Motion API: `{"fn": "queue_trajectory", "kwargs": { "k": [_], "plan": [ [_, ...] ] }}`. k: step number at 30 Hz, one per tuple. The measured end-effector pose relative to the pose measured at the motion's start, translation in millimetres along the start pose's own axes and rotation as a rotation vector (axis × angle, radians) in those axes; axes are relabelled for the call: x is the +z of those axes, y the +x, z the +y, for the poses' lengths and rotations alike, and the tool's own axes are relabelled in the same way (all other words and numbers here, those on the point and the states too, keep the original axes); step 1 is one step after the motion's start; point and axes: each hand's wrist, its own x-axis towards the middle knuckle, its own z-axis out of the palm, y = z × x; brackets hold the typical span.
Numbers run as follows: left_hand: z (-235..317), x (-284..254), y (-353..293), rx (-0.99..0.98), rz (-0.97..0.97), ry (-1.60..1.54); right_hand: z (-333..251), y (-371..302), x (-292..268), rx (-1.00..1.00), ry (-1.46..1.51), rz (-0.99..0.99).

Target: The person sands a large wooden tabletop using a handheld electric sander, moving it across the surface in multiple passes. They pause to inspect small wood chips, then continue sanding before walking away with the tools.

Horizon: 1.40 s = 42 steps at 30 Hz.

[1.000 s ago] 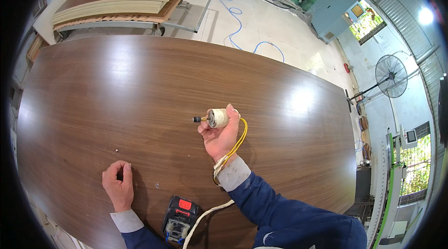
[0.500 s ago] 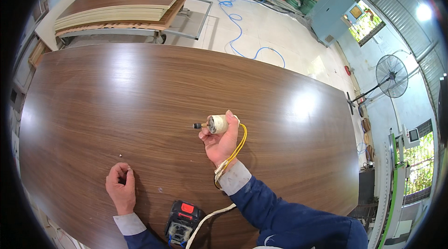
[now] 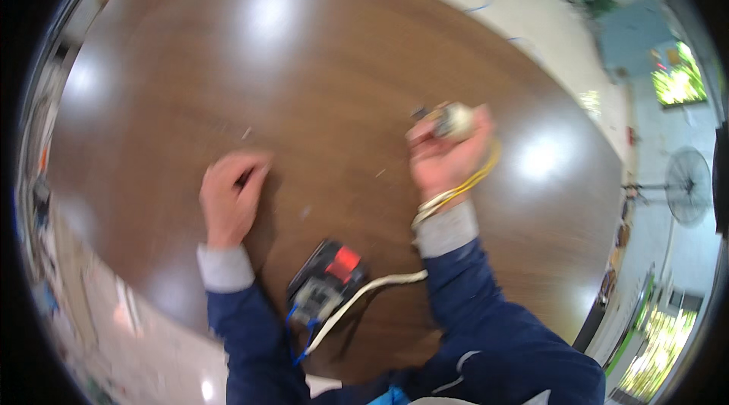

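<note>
My right hand [image 3: 448, 162] is closed around a small motor drill [image 3: 459, 121] wrapped in pale tape, its dark chuck toward the left. Yellow wires [image 3: 483, 171] loop from it to my wrist, where a whitish cord is wound. My left hand [image 3: 229, 196] hovers over or rests on the brown wood-grain board [image 3: 326, 78], thumb and forefinger pinched. Whatever those fingertips hold, if anything, is blurred. Between my forearms lies a black battery pack [image 3: 313, 295] with a red button, and the white sheathed cord [image 3: 372, 283] runs from it toward my right wrist.
A tiny pale bit [image 3: 246, 132] lies beyond my left hand. Pale floor [image 3: 531, 40] borders the board. A standing fan [image 3: 688, 186] and a grey cabinet [image 3: 638, 34] are along the right wall.
The view has swung down and blurred, so the stacked boards at the back have left it. My right hand still grips the motor drill; both hands appear farther up the picture and to the right.
</note>
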Motion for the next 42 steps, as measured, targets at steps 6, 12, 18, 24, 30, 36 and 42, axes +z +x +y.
{"fn": "queue_trajectory", "kwargs": {
  "k": [6, 12, 18, 24, 30, 36, 42],
  "plan": [
    [-0.9, -5.7, 5.3, -0.057, -0.034, 0.035, 0.5, 5.1, 2.5, -0.014, -0.157, -0.081],
    [0.9, -8.2, 4.3, -0.093, -0.063, -0.033, 3.9, 1.8, 4.7, -0.067, -0.21, -0.048],
    [6.2, -11.5, 3.1, -0.043, -0.082, 0.095, 2.7, 2.7, 1.5, -0.058, -0.209, -0.039],
    [13.4, -6.6, 3.3, -0.05, -0.098, 0.203, 2.9, 3.8, 2.9, -0.081, -0.211, -0.039],
    [5.8, -0.8, 3.1, 0.029, -0.068, 0.259, 2.6, 4.2, 2.4, -0.064, -0.219, -0.051],
    [2.8, -0.2, 2.7, 0.05, -0.092, 0.251, 2.0, 5.9, 0.8, -0.051, -0.195, -0.058],
    [8.4, -0.5, 3.1, 0.062, -0.159, 0.241, 0.1, 8.4, -1.0, -0.046, -0.185, -0.048]
  ]
}}
